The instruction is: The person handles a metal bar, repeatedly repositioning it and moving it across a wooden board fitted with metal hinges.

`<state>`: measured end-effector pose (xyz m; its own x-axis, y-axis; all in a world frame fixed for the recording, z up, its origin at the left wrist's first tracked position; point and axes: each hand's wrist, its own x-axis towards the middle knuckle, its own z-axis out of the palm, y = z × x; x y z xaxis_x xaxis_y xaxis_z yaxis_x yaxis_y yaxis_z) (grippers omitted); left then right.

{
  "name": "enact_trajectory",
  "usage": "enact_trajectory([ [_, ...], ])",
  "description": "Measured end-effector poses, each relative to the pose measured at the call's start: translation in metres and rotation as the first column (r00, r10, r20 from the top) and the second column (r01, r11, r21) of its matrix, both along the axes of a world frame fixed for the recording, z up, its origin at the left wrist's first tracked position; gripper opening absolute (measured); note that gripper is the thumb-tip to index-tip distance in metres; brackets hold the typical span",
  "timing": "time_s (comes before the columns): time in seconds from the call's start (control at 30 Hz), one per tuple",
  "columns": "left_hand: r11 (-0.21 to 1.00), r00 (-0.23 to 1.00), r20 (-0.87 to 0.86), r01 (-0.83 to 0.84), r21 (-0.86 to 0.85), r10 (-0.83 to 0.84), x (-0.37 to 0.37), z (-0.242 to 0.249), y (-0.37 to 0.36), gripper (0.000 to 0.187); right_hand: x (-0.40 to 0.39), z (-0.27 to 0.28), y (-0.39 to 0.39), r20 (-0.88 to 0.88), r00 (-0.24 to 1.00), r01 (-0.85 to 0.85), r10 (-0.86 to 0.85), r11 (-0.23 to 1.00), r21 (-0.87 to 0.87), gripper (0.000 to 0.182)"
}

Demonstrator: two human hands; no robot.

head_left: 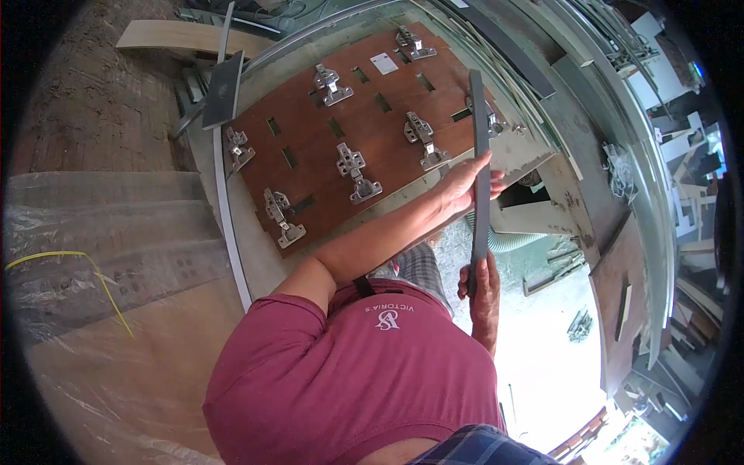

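A long dark grey strip stands nearly upright in the view, held by both my hands. My left hand grips it around the middle, with fingertips showing past its far side. Lower down, my right hand is wrapped around the near end. Left of the strip lies a reddish-brown board with several rectangular slots. Metal cabinet hinges are spread over it, among them one hinge near the board's front edge and another hinge farther back. The strip's upper part partly hides a hinge at the right.
A small white label is on the board. Plastic sheeting with a yellow strap covers the left side. A dark panel piece juts up at the board's left corner. Long strips and a ribbed hose are to the right.
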<state>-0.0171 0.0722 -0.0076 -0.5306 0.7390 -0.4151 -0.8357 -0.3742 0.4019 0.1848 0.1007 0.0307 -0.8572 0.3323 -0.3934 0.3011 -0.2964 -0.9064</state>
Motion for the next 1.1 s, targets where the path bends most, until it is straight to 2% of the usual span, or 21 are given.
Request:
enact_trajectory([
  [0.07, 0.999, 0.999, -0.027, -0.02, 0.031, 0.021, -0.01, 0.006, -0.007, 0.051, -0.019, 0.007, 0.002, -0.091, 0.995, -0.048, 0.049, 0.999, 0.009, 0.051],
  [0.13, 0.999, 0.988, -0.148, -0.046, -0.006, 0.045, -0.019, 0.013, -0.016, 0.06, -0.042, 0.017, 0.0, -0.095, 0.994, -0.053, 0.056, 0.998, 0.031, 0.048],
  [0.17, 0.997, 0.978, -0.208, -0.044, -0.058, 0.031, -0.02, 0.017, -0.02, 0.061, -0.055, 0.022, -0.002, -0.12, 0.991, -0.059, 0.061, 0.998, 0.021, 0.046],
  [0.27, 0.994, 0.954, -0.286, -0.105, -0.03, 0.093, -0.03, 0.036, -0.033, 0.06, -0.089, 0.037, -0.008, -0.158, 0.983, -0.099, 0.099, 0.995, 0.005, 0.042],
  [0.33, 0.998, 0.961, -0.27, -0.058, -0.001, 0.056, -0.047, 0.038, -0.041, 0.054, -0.107, 0.041, -0.012, -0.169, 0.977, -0.13, 0.128, 0.991, -0.002, 0.04],
  [0.4, 0.992, 0.964, -0.233, -0.122, 0.041, 0.128, -0.06, 0.04, -0.046, 0.047, -0.122, 0.04, -0.017, -0.134, 0.986, -0.11, 0.101, 0.992, -0.063, 0.037],
  [0.43, 0.986, 0.967, -0.19, -0.166, 0.036, 0.17, -0.066, 0.04, -0.046, 0.042, -0.129, 0.041, -0.018, -0.148, 0.979, -0.149, 0.141, 0.988, -0.049, 0.036],
  [0.57, 0.976, 0.949, -0.232, -0.22, 0.002, 0.214, -0.085, 0.024, -0.049, 0.044, -0.147, 0.031, -0.022, -0.171, 0.969, -0.193, 0.177, 0.977, -0.086, 0.035],
  [0.73, 0.968, 0.954, -0.176, -0.249, -0.024, 0.241, -0.088, 0.009, -0.049, 0.045, -0.151, 0.03, -0.025, -0.147, 0.975, -0.189, 0.167, 0.97, -0.15, 0.034],
  [0.93, 0.955, 0.941, -0.162, -0.29, 0.069, 0.298, -0.088, 0.003, -0.049, 0.04, -0.15, 0.027, -0.026, -0.138, 0.973, -0.2, 0.186, 0.974, -0.102, 0.036],
  [1.07, 0.956, 0.947, -0.135, -0.289, 0.05, 0.293, -0.086, 0.0, -0.05, 0.04, -0.15, 0.024, -0.028, -0.119, 0.975, -0.2, 0.188, 0.974, -0.101, 0.037],
  [1.1, 0.956, 0.945, -0.149, -0.288, 0.052, 0.292, -0.085, 0.0, -0.052, 0.04, -0.149, 0.023, -0.029, -0.111, 0.975, -0.201, 0.191, 0.976, -0.081, 0.043],
])
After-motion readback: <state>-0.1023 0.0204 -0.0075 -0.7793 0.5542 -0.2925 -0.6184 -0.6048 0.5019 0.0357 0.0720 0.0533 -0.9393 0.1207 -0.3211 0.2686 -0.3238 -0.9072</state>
